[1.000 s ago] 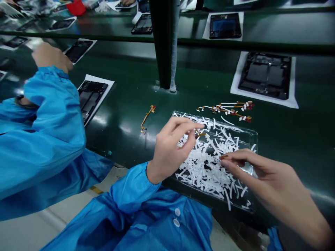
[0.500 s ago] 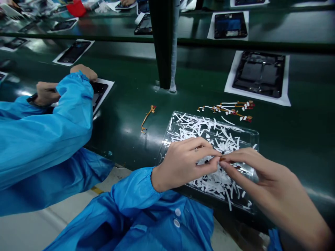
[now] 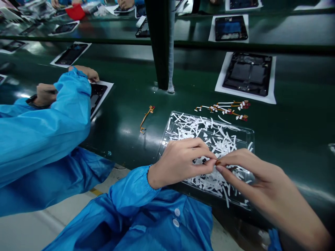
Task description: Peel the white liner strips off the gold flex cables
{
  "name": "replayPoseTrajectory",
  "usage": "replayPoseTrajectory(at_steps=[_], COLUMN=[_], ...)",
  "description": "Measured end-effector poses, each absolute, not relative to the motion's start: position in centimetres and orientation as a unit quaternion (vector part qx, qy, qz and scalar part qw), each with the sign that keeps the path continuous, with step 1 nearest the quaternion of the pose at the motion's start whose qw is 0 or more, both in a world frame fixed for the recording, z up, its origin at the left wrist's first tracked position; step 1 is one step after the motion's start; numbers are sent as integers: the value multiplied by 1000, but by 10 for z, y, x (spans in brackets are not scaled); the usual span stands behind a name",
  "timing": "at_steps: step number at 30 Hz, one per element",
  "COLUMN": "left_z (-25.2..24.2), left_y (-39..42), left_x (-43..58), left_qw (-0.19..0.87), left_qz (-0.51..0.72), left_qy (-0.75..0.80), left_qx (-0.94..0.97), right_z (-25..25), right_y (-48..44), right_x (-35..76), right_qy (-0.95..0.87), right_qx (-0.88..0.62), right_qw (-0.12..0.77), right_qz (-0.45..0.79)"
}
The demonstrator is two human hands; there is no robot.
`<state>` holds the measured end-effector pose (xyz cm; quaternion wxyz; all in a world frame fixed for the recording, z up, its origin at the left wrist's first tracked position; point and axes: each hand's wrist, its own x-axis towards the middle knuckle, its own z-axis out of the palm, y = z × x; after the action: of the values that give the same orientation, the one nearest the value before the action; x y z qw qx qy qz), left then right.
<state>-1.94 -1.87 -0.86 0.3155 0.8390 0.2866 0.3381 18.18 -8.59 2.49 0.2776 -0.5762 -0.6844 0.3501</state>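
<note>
Above a clear plastic tray (image 3: 251, 134) full of white paper strips (image 3: 222, 141), my two hands meet fingertip to fingertip. My left hand (image 3: 183, 160) is closed in a pinch on a small flex cable, mostly hidden by the fingers. A brown bit of this flex cable (image 3: 218, 162) shows at the fingertips of my right hand (image 3: 251, 170), which pinches it too. One orange flex cable (image 3: 144, 120) lies alone on the green bench left of the tray. Behind the tray rests a small pile of flex cables (image 3: 227, 108) with white strips on them.
A tablet body (image 3: 247, 74) lies on white paper at the back right. A dark green post (image 3: 159, 52) with a wrapped cable rises from the bench (image 3: 125, 104). At left, a co-worker's blue sleeves (image 3: 65, 111) reach over another tablet (image 3: 96, 97). More tablets lie on the far line.
The view has shifted slightly, so the bench things sit a little differently in it. Both hands keep their pinch on the flex cable above the tray.
</note>
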Motion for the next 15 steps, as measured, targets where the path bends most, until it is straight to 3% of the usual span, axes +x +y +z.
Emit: replayPoseTrajectory(at_steps=[15], left_z=[-10], left_y=[-16], left_x=[-21], left_qw=[360], left_qz=[344], left_qy=[267], left_qx=[825], right_z=[22], right_y=[-86], right_x=[186], right_qy=[-692], right_qx=[-569], right_qw=[274], right_qz=[349])
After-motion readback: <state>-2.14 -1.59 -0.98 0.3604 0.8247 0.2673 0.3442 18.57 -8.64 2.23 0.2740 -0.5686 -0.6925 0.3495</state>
